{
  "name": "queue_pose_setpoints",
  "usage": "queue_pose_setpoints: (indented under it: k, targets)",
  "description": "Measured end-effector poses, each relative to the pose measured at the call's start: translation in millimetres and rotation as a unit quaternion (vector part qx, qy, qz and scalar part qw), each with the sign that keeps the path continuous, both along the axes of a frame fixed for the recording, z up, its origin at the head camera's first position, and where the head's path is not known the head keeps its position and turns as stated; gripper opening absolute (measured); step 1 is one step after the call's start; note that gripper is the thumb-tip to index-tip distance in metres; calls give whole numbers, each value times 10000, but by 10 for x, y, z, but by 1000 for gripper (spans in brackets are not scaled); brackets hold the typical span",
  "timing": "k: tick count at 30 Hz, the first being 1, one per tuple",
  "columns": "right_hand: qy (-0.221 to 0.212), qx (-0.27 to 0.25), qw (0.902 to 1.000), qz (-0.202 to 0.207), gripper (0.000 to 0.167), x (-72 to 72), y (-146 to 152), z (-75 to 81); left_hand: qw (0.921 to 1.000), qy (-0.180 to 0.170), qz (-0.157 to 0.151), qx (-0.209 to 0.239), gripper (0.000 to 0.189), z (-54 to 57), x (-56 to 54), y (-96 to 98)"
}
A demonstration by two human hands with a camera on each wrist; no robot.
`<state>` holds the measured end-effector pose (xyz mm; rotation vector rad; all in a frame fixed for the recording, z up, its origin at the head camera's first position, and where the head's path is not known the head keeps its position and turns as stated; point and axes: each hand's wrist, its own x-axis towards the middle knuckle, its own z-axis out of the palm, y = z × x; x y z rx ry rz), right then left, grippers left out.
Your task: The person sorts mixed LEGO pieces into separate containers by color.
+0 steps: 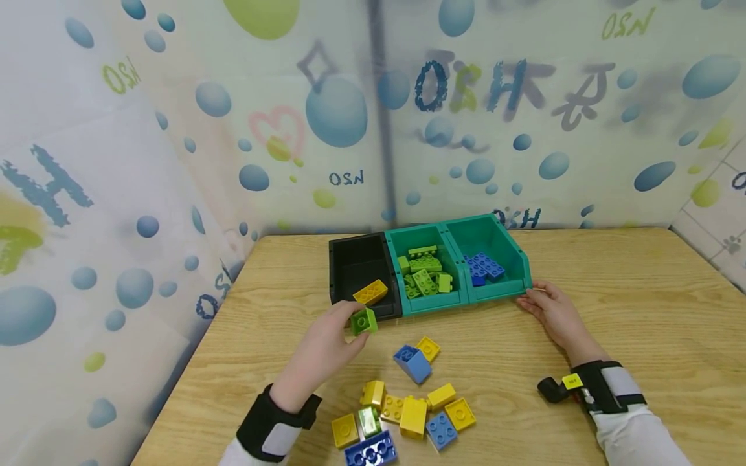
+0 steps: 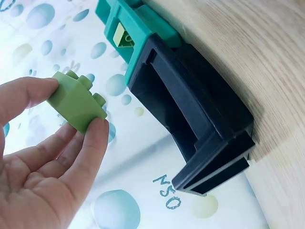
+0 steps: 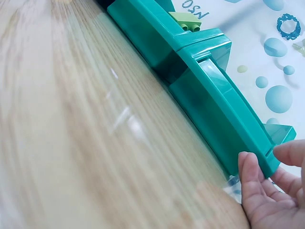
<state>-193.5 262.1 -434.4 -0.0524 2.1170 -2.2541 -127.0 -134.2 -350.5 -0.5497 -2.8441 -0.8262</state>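
Between thumb and fingertips, my left hand (image 1: 323,343) pinches a light green toy building brick (image 1: 364,321), just in front of the black bin (image 1: 355,249). The left wrist view shows this brick (image 2: 76,102) with its studs facing the bins. One orange-yellow brick (image 1: 370,292) lies in the black bin. Green bricks (image 1: 425,263) fill part of the middle teal bin (image 1: 434,303), and blue bricks (image 1: 485,265) lie in the right teal bin (image 1: 498,292). At that bin's front right corner, my right hand (image 1: 556,317) holds the edge with thumb and fingers (image 3: 250,167).
Loose yellow bricks (image 1: 413,417), blue bricks (image 1: 441,430) and a green brick (image 1: 368,421) lie on the wooden table (image 1: 262,291) near its front. A blue sloped brick (image 1: 414,364) sits beside a yellow one (image 1: 428,349). Behind the bins hangs a patterned sheet (image 1: 350,207).
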Motion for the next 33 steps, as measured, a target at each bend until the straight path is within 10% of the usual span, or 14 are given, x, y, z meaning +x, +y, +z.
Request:
queue_pose_setpoints:
  k: [19, 33]
  targets:
    - [-81, -220, 9997, 9, 33, 0, 3, -2, 9994, 52, -346, 21, 42, 221, -626, 393]
    - [117, -187, 9998, 16, 34, -12, -1, -23, 9949, -244, -686, -699, 42, 65, -1024, 720]
